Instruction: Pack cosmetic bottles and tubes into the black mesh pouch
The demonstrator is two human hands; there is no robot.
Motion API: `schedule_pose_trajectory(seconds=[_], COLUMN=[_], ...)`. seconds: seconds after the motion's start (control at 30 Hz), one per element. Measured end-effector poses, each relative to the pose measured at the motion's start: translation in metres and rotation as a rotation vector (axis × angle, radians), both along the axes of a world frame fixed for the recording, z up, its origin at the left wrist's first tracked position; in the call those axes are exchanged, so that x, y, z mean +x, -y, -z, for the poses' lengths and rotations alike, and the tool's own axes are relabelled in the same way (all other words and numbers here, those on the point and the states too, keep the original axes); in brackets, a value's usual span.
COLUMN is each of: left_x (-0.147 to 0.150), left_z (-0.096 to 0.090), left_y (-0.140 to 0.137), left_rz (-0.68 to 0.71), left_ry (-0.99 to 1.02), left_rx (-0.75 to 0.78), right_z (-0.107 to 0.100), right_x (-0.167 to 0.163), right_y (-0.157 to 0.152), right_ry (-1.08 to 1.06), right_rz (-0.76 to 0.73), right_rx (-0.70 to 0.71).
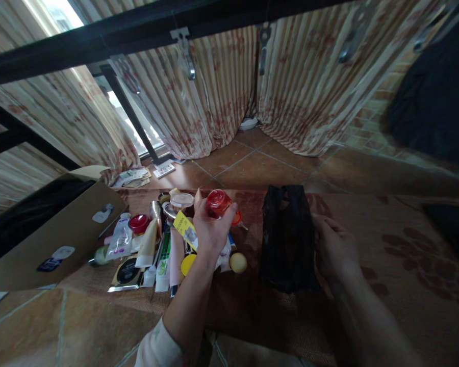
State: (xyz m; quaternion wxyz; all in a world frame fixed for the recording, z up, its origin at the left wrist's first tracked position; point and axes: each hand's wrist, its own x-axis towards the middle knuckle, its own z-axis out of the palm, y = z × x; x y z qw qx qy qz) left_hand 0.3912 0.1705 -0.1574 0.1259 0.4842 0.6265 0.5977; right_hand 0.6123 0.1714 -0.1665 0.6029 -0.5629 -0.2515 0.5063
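My left hand point(214, 229) is closed round a small red jar point(218, 202) with a clear, shiny lid, above the right end of a pile of toiletries. My right hand point(334, 244) grips the right side of a black mesh bag point(286, 239), which stands with its handles up. Under and beside my left hand lie a yellow card box point(185, 229), a yellow round lid point(188, 265) and a cream-coloured round cap point(238, 263). Further left are several tubes, among them a green-and-white tube point(163, 265), and a dark red jar point(139, 223).
A cardboard box point(61, 234) with black plastic inside stands at the left. The brown mat point(367, 229) carries dark paw prints. Papers point(133, 176) lie on the tiled floor by the striped curtains point(222, 92). A black metal bar point(137, 38) with hooks crosses above.
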Motion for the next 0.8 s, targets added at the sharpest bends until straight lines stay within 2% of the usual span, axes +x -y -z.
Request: schedule_pose_trajectory(seconds=[0.5, 0.8], left_x=[-0.0011, 0.0009], left_z=[-0.0029, -0.0046], left_y=[0.0018, 0.0025], left_rz=[0.108, 0.096], left_ry=[-0.064, 0.107], left_rx=[0.027, 0.031], right_z=[-0.0041, -0.0047], right_x=[-0.0022, -0.0027], right_y=[0.0005, -0.001], right_ry=[0.011, -0.055], right_rz=[0.001, 0.039], right_rx=[-0.02, -0.063])
